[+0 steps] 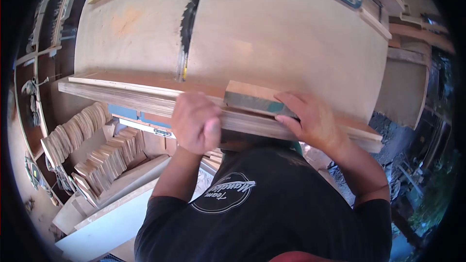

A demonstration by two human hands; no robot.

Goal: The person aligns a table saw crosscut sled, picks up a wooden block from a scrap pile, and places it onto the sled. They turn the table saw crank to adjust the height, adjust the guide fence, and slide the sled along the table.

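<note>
Look for the wood block (255,99) at the near side of the saw table (301,43), by the long wooden edge (116,97) and right in front of the body. Hard to tell if resting flat all the way along.

Pinching the right end of the block with the right hand (312,120), fingers over the top and thumb on the near side. Held in a narrow, snug grip, by the look of it. Curled in at the left hand (195,121), over the long edge, just beside the left end of the block. Cannot tell if gripping the edge or only leaning there, with the fingertips out of sight.

To do this well, press the block down flat, without any rocking. Pinch firmly, but not too hard. Set the thumb clear of the gap under the block, to be safe from a nip. Use the left hand to steady the long edge.

Mind the saw blade (191,14), up through the table past the left hand, with sharp teeth showing. Cannot tell for sure if turning. Best to move slowly and never reach across. Leave the sawdust (126,21) alone unless sure of a stopped blade.
</note>
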